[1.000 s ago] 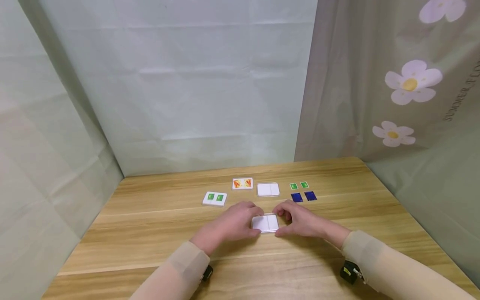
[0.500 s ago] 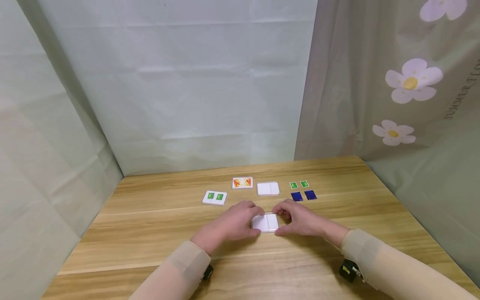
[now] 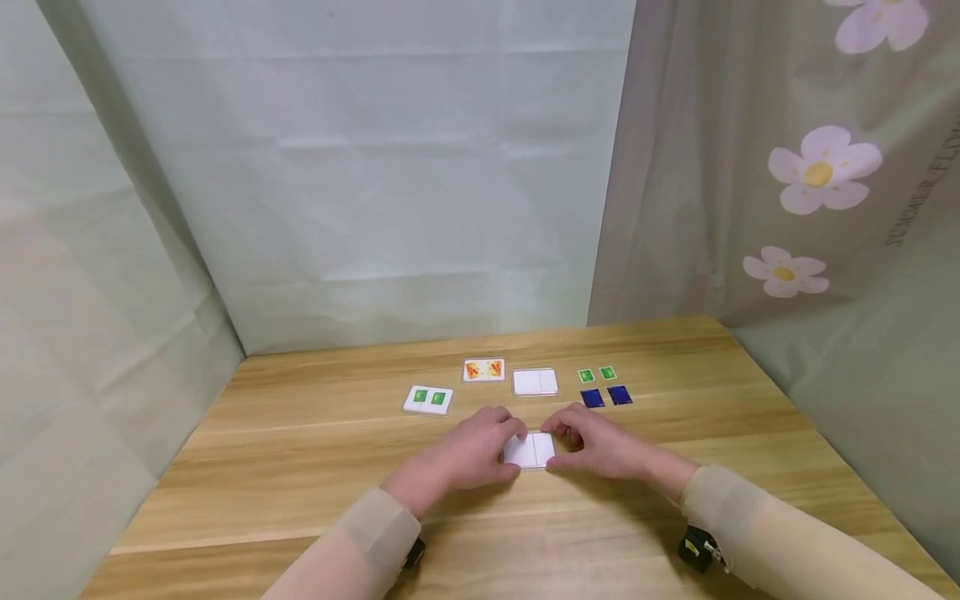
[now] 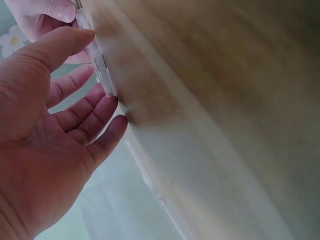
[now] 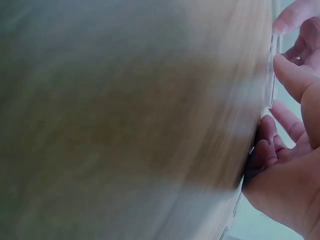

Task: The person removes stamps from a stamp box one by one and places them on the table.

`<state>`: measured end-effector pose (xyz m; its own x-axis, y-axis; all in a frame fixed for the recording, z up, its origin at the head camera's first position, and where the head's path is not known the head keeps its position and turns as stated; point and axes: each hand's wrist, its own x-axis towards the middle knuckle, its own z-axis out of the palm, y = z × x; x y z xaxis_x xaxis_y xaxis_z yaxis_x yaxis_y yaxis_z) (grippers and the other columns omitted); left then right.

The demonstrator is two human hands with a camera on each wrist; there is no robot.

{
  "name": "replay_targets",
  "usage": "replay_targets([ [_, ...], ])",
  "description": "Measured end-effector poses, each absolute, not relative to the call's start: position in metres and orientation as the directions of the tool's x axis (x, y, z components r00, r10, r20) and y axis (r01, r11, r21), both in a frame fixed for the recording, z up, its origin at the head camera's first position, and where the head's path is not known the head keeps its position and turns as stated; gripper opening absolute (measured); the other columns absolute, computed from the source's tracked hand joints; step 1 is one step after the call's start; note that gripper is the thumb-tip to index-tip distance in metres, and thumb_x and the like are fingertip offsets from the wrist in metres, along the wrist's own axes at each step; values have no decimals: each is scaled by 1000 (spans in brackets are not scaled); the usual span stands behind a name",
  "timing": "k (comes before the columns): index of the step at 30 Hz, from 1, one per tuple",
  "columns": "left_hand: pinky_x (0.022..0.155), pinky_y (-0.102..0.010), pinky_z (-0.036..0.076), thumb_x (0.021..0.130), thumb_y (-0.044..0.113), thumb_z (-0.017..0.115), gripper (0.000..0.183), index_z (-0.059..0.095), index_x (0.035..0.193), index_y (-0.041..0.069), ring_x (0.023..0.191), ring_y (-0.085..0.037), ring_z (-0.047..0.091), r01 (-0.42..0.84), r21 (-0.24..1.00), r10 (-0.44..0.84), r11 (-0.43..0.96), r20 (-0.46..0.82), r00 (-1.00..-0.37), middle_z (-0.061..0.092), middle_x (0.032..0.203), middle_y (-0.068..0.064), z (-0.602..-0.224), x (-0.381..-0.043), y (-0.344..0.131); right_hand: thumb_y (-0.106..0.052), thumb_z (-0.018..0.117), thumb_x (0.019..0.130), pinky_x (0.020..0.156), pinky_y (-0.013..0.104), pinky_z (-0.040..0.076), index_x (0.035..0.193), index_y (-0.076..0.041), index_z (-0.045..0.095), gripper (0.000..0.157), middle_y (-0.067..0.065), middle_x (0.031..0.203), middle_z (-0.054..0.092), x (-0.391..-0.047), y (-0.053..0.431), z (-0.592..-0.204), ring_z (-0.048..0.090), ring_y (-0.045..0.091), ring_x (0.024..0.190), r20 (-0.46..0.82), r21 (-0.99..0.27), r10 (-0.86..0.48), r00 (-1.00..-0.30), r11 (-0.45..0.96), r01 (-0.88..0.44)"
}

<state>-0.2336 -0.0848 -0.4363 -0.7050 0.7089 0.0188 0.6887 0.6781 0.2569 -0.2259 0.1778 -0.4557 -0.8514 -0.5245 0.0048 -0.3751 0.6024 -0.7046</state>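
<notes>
A flat, clear-edged case (image 3: 529,451) with a white face split by a line lies at the table's middle, between both hands. My left hand (image 3: 474,448) grips its left end, thumb at the near edge and index finger at the far edge. On the right end, my right hand (image 3: 600,442) pinches it the same way. The left wrist view shows the case (image 4: 102,67) edge-on, thumb on one side and fingers under its end. Seen from the right wrist, the thumb of the right hand (image 5: 295,175) touches the case's thin edge, and the left hand's fingers appear beyond.
Beyond the hands lie a white case (image 3: 535,382), a case with two orange pictures (image 3: 483,370) and a case with two green squares (image 3: 428,400). Two loose green squares (image 3: 587,376) and two dark blue squares (image 3: 592,398) lie to the right. Curtains (image 3: 375,208) enclose the wooden table (image 3: 300,492).
</notes>
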Motion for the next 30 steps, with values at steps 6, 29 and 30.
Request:
replay_targets([
  [6,99,-34,56,96,26,89,44,71,132,8,114,-22,60,691,243,706,681,33,-708,66,133,-9,-436,-231,-90,-32,86,99,88,35,53,133,-14,71,41,0,118,61,-224,171,-455,57,17,102,25,-627,-527,-850,654,-424],
  [29,110,-43,54,100,33,84,46,72,137,8,125,-28,66,747,75,743,660,80,-664,66,140,-10,-424,-179,-108,-37,87,98,112,56,51,141,-8,72,55,7,140,69,-177,170,-451,64,30,131,250,-213,-585,-772,745,-633],
  [30,111,-43,54,100,34,84,46,72,136,8,125,-27,66,747,69,743,661,83,-664,66,140,-10,-424,-177,-108,-38,87,97,112,56,51,140,-8,72,54,7,141,69,-175,169,-451,64,30,132,261,-200,-591,-763,740,-642],
])
